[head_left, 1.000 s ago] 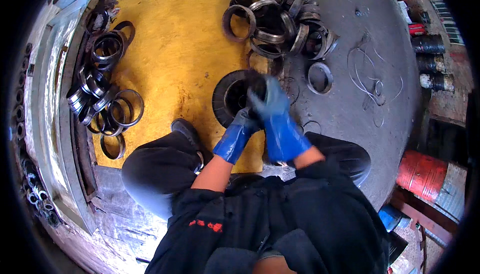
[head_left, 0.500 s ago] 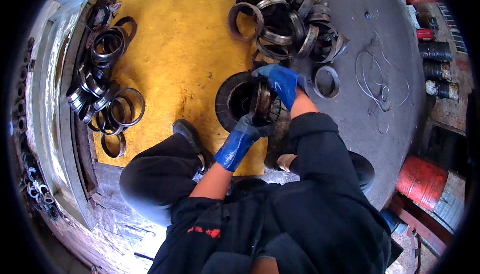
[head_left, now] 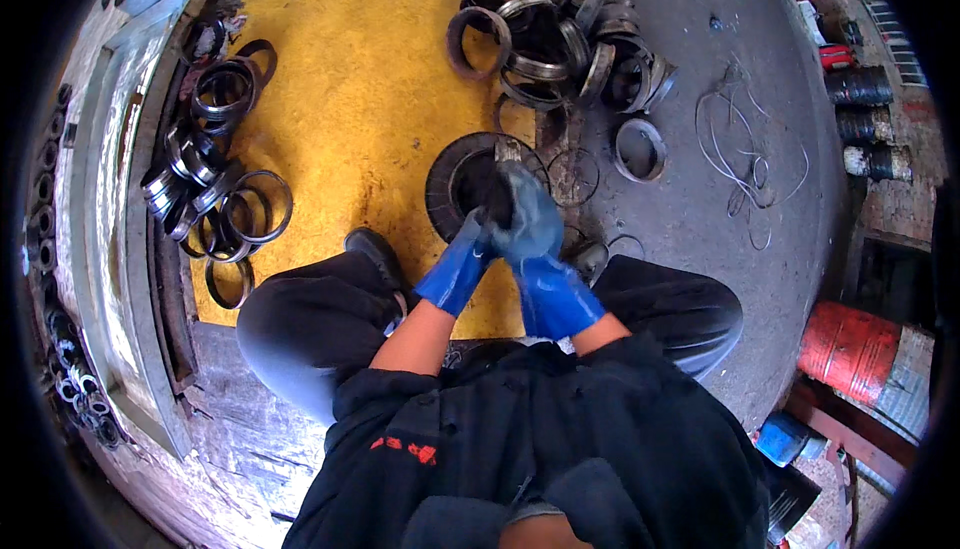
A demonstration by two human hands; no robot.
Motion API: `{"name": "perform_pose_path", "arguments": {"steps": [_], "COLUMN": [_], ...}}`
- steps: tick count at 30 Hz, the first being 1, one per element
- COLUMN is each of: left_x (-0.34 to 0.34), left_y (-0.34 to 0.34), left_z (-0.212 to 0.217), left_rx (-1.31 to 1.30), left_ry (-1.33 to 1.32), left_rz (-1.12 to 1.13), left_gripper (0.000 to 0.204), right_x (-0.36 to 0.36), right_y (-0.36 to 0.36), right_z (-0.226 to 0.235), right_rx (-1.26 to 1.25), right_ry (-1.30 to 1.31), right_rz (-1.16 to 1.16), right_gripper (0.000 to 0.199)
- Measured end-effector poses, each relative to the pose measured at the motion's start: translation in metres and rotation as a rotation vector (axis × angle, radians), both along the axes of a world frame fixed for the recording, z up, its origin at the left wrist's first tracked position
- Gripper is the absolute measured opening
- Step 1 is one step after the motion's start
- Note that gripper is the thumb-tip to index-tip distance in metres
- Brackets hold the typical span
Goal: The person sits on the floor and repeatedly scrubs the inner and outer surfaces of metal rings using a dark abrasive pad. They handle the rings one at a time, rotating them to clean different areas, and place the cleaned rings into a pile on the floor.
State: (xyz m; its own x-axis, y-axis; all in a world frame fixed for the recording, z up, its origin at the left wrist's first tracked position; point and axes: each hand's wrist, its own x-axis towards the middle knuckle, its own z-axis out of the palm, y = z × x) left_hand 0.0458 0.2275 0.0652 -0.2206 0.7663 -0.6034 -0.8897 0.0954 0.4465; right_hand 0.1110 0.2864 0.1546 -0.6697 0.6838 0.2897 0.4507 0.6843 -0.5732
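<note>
A dark, ribbed round base [head_left: 440, 192] lies on the floor between my feet. Above it a dark metal ring [head_left: 508, 151] stands nearly edge-on, mostly hidden by my gloves. My right hand [head_left: 532, 217], in a blue-grey rubber glove, is closed along the ring's right side. On the near lower side of the ring, my left hand [head_left: 478, 236], gloved the same way, has its fingers closed against it. The two gloves touch or nearly touch, and the fingertips are partly hidden.
A heap of worn metal rings [head_left: 540, 39] lies ahead, with a single ring [head_left: 640, 150] to its right. More shiny rings [head_left: 205, 169] are piled at left beside a metal frame [head_left: 120, 209]. Loose wire [head_left: 740, 149] and a red drum [head_left: 848, 351] are at right.
My right hand has moved from the far side of the ring down to its right side, close to my left hand. The ring has turned more edge-on.
</note>
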Motion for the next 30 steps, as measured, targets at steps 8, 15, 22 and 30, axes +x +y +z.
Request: {"name": "perform_pose_path", "arguments": {"steps": [8, 15, 22, 30], "left_x": [0.013, 0.002, 0.008, 0.019], "left_y": [-0.011, -0.009, -0.007, -0.019], "left_z": [-0.054, 0.009, -0.085, -0.149], "left_rx": [0.122, -0.030, 0.100, 0.050], "left_ry": [0.055, 0.592, 0.123, -0.721], "left_rz": [-0.172, -0.450, -0.352, 0.116], "left_gripper": [0.042, 0.031, 0.030, 0.035], "right_x": [-0.053, -0.085, -0.080, -0.009], "right_y": [0.055, 0.167, 0.096, -0.005], "right_z": [-0.004, -0.093, -0.010, -0.001], "right_rx": [-0.491, -1.012, -0.513, 0.101], "right_ry": [-0.301, -0.496, -0.524, -0.041], "right_rz": [-0.188, 0.075, -0.046, 0.062], "right_gripper": [0.055, 0.054, 0.058, 0.067]}}
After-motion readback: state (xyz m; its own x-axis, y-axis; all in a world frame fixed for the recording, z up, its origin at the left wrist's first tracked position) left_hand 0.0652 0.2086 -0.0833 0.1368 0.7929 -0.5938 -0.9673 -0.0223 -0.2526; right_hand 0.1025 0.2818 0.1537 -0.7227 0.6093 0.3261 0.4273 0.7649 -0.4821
